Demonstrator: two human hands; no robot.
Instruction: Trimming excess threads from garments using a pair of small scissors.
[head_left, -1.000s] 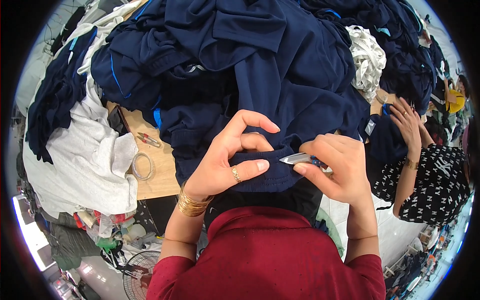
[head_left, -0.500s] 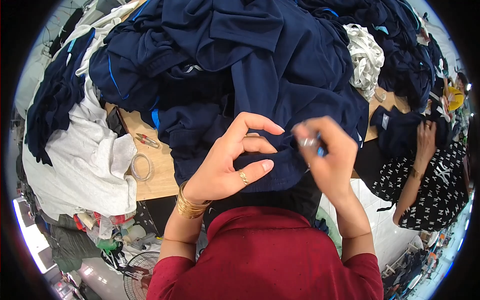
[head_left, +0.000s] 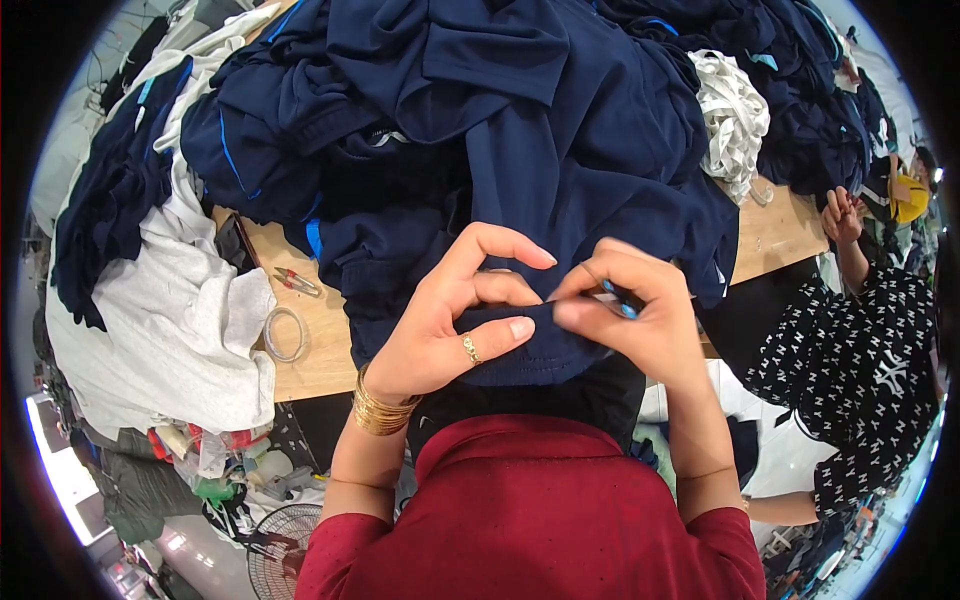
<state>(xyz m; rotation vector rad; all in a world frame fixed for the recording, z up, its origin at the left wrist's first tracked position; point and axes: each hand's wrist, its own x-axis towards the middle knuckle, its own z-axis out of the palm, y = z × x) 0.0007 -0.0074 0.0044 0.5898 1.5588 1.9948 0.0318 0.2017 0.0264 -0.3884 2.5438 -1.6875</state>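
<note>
A navy garment (head_left: 545, 362) with a stitched band lies in front of me at the near side of a large navy heap. My left hand (head_left: 440, 318) grips its edge between thumb and bent fingers, with the index finger raised. Close beside it, my right hand (head_left: 640, 315) pinches at the same edge, thumb against index finger. A small dark tool with blue parts (head_left: 622, 300) is tucked in the right hand; the fingers hide most of it, so its kind is unclear. Whether a thread is between the right fingertips is too small to tell.
Left on the wooden table (head_left: 310, 372) are red-handled thread snips (head_left: 296, 282), a tape roll (head_left: 285, 334) and pale grey cloth (head_left: 180, 310). A bundle of white tape (head_left: 732, 120) sits right of the navy heap (head_left: 600, 90). A co-worker (head_left: 850, 370) is at the right; a fan (head_left: 285, 550) stands lower left.
My right hand has come left and down to meet the garment edge beside my left hand. The co-worker's hand has shifted up, and the navy piece under it has left the table edge.
</note>
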